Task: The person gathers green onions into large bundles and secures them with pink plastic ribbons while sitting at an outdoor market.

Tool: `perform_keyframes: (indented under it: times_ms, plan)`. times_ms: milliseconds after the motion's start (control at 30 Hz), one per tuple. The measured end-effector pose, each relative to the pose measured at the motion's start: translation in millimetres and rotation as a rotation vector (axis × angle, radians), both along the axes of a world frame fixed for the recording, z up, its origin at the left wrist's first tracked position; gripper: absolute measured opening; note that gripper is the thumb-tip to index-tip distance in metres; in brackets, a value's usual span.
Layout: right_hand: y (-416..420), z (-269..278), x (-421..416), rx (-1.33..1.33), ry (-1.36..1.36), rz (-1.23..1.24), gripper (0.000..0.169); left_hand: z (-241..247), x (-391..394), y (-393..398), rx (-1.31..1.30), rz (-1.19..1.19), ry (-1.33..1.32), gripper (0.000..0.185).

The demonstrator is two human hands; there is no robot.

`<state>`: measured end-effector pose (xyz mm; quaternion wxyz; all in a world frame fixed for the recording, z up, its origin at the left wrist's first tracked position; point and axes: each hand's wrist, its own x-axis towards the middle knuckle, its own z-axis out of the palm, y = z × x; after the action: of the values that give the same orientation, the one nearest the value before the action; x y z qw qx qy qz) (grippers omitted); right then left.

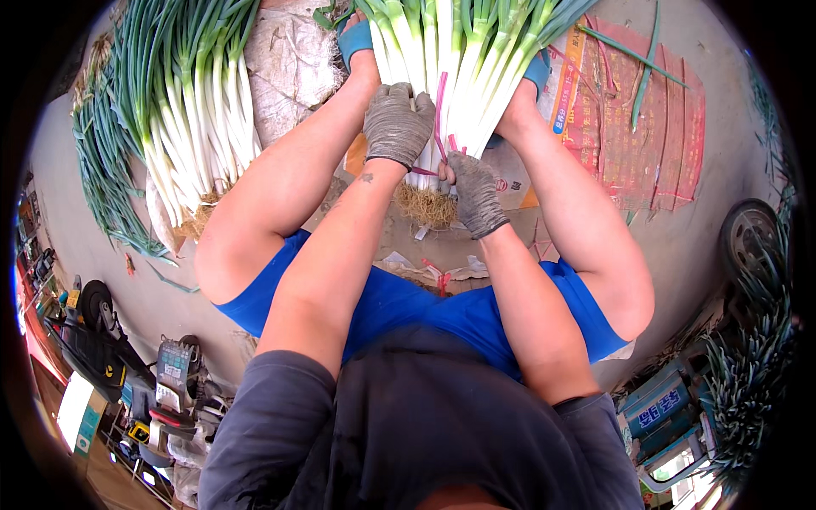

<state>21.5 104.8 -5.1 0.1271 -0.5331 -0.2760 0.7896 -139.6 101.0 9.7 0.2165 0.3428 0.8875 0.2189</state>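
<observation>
A large bunch of long green onions (468, 70) lies between my feet, green leaves away from me and brown roots (428, 205) towards me. My left hand (398, 122), in a grey knit glove, lies on the left side of the white stalks with its fingers bent. My right hand (472, 191), gloved alike with bare fingertips, pinches a pink tie strip (440, 121) near the root end. Part of the strip crosses the stalks, and one end stands up between my hands. How far it goes around the bunch is hidden.
More green onions (204, 127) lie at the left, beside a whitish woven sack (287, 64). A red printed sack (644, 127) with loose leaves is flat on the floor at the right. Parked scooters (105, 344) stand lower left; a blue vehicle (663, 408) and piled onions (746, 376) are lower right.
</observation>
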Motion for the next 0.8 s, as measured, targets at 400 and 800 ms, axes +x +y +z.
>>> perform_keyframes:
  times_ms: [400,800]
  plan:
    - [-4,3,3,0.032,0.088,-0.069,0.029,-16,80,-101,-0.140,0.067,-0.264,0.089]
    - [-3,-5,7,0.145,0.071,0.010,0.030,10,72,-90,-0.172,0.116,-0.390,0.088]
